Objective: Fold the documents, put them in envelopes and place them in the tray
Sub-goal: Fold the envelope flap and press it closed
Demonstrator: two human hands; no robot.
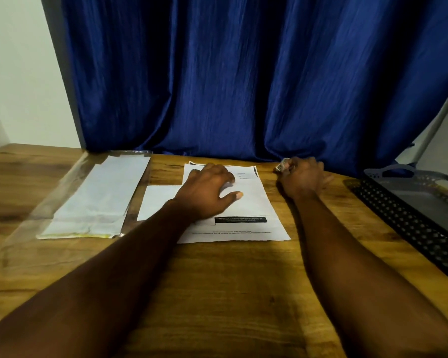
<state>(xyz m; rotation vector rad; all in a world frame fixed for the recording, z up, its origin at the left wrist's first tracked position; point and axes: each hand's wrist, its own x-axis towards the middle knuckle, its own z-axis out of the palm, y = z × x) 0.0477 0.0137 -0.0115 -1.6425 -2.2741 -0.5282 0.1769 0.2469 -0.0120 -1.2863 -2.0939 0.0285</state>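
Pressing on the documents on the table, your left hand lies with fingers relaxed and apart. Your right hand curls its fingers round a small shiny object just right of them.

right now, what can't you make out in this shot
Head view, the only one:
Print on the documents is blurred; the left hand covers their middle.
The small object in the right hand is mostly hidden by curled fingers.
The tray is cut off by the right edge.
The envelopes lie under clear wrap, count unclear.
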